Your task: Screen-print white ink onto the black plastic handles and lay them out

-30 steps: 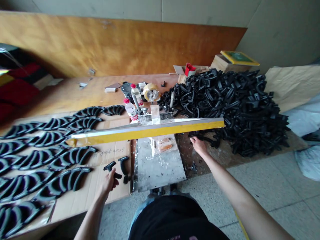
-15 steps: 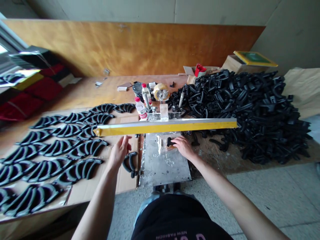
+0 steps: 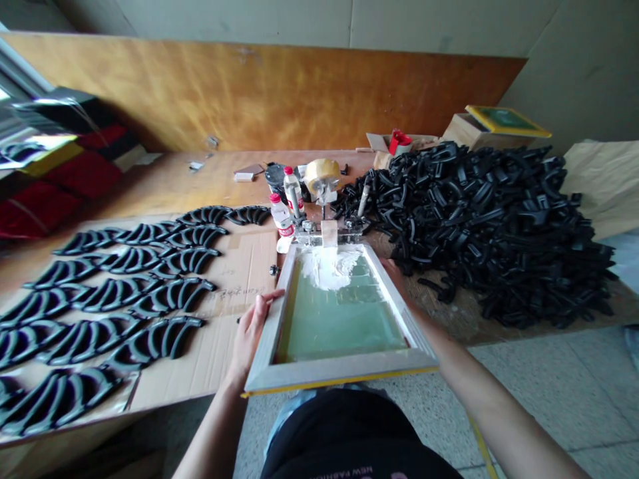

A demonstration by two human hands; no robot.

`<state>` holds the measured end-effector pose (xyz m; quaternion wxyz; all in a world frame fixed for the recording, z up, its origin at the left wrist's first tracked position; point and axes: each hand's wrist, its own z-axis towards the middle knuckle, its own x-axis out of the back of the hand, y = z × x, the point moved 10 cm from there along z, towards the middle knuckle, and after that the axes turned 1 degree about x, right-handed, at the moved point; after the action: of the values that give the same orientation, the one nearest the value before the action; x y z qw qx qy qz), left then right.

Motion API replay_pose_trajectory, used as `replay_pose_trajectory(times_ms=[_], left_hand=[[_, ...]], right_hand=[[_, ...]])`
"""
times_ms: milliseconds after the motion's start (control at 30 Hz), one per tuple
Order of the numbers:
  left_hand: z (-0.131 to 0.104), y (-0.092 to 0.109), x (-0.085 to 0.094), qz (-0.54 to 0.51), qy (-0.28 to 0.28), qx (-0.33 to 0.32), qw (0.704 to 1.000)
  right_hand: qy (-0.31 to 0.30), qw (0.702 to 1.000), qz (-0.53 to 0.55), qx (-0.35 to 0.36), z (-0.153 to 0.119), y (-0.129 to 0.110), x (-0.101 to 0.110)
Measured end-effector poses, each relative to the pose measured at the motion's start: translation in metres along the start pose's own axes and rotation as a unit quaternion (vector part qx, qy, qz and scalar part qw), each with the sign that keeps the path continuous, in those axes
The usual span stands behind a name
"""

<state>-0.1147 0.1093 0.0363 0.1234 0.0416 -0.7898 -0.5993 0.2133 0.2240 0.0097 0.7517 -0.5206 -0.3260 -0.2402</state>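
Note:
A screen-printing frame (image 3: 344, 364) lies lowered in front of me, with a green mesh (image 3: 344, 329) and a thick smear of white paste (image 3: 329, 269) at its far end. My left hand (image 3: 249, 329) is at the frame's left side, forefinger stretched toward the edge; its other fingers are partly hidden. A small black tip (image 3: 238, 320) shows beside this hand; whether I touch it is unclear. At the frame's right side, my right hand (image 3: 393, 271) is mostly covered, and what its fingers do is hidden. The metal plate underneath is out of sight.
Rows of curved black handles (image 3: 172, 296) lie on cardboard (image 3: 234, 266) at left. A big heap of black parts (image 3: 479, 213) covers the right. Behind the frame stand a clamp (image 3: 329, 233), a tape roll (image 3: 322, 176) and red-capped bottles (image 3: 282, 216). A loose black handle (image 3: 439, 289) lies near the heap.
The printing frame has swung down from edge-on to face up, covering the plate and the black part my right hand touched. My left hand has moved slightly right and lower, beside the frame.

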Motion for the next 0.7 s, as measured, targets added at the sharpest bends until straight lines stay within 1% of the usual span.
replay_pose_trajectory(times_ms=[33, 67, 100, 133, 167, 200, 233, 267, 300, 333, 367, 400, 433, 500, 567, 633, 700], left_hand=[[-0.003, -0.017, -0.001, 0.011, -0.011, 0.018, 1.000], [-0.005, -0.034, -0.004, 0.008, -0.021, 0.033, 0.999], [-0.005, -0.050, -0.007, -0.001, -0.027, 0.046, 0.999], [-0.004, -0.064, -0.010, -0.006, -0.030, 0.057, 0.998], [-0.002, -0.077, -0.014, -0.004, -0.033, 0.066, 0.997], [0.001, -0.088, -0.017, 0.005, -0.034, 0.072, 0.997], [0.004, -0.096, -0.018, 0.019, -0.032, 0.073, 0.997], [0.007, -0.102, -0.019, 0.035, -0.029, 0.072, 0.996], [0.009, -0.106, -0.018, 0.049, -0.025, 0.071, 0.996], [0.010, -0.110, -0.018, 0.058, -0.024, 0.072, 0.995], [0.011, -0.112, -0.018, 0.063, -0.025, 0.074, 0.995], [0.011, -0.114, -0.017, 0.066, -0.027, 0.077, 0.994], [0.011, -0.115, -0.017, 0.067, -0.028, 0.080, 0.994], [0.010, -0.117, -0.017, 0.061, -0.027, 0.084, 0.994], [0.009, -0.117, -0.017, 0.048, -0.019, 0.089, 0.995], [0.009, -0.118, -0.017, 0.036, -0.017, 0.098, 0.994], [0.008, -0.119, -0.018, 0.037, -0.019, 0.107, 0.993]], right_hand=[[0.028, 0.999, -0.018, -0.012, 0.010, 0.004, 0.013], [0.054, 0.998, -0.039, -0.013, 0.023, 0.002, 0.023], [0.074, 0.995, -0.059, 0.002, 0.036, -0.008, 0.027], [0.083, 0.993, -0.078, 0.030, 0.049, -0.024, 0.025], [0.077, 0.990, -0.096, 0.068, 0.062, -0.044, 0.017], [0.058, 0.986, -0.114, 0.106, 0.073, -0.063, 0.004], [0.027, 0.982, -0.129, 0.133, 0.082, -0.080, -0.012], [-0.011, 0.978, -0.146, 0.149, 0.089, -0.092, -0.029], [-0.051, 0.973, -0.162, 0.155, 0.093, -0.099, -0.044], [-0.089, 0.968, -0.177, 0.154, 0.095, -0.100, -0.057], [-0.115, 0.964, -0.190, 0.147, 0.095, -0.098, -0.066], [-0.127, 0.961, -0.202, 0.137, 0.094, -0.093, -0.070], [-0.127, 0.961, -0.213, 0.125, 0.092, -0.087, -0.070], [-0.098, 0.962, -0.235, 0.094, 0.088, -0.074, -0.063], [-0.073, 0.963, -0.249, 0.070, 0.080, -0.068, -0.059], [-0.078, 0.962, -0.248, 0.079, 0.066, -0.074, -0.065], [-0.113, 0.958, -0.230, 0.129, 0.047, -0.091, -0.074]])
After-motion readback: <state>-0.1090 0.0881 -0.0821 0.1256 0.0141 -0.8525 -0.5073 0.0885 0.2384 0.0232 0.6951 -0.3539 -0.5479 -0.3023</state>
